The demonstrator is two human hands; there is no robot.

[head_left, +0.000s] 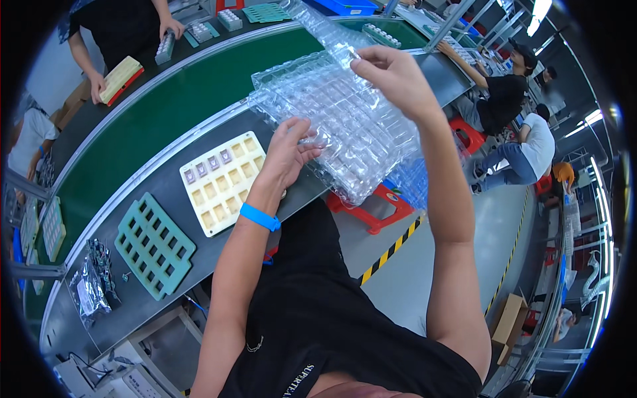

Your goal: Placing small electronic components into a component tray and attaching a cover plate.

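My right hand [396,78] is raised, thumb and fingers pinching the edge of a clear plastic tray [321,28] that stands tilted above a stack. Below it lies the stack of clear blister trays [358,132], rows of pockets showing, overhanging the bench's near edge. My left hand [288,147], with a blue band at its wrist, is at the stack's left side. Its fingers are loosely bent and apart, close to or touching the trays. Nearby on the bench lies a cream tray [231,224] of square pockets, several holding small pale parts.
A green slotted tray [156,251] and a silvery bag [89,292] beside small loose parts lie left on the bench. Beyond runs a green conveyor belt [133,142]. Across it, a person [119,30] handles trays. A red stool [378,211] stands under the stack's overhang.
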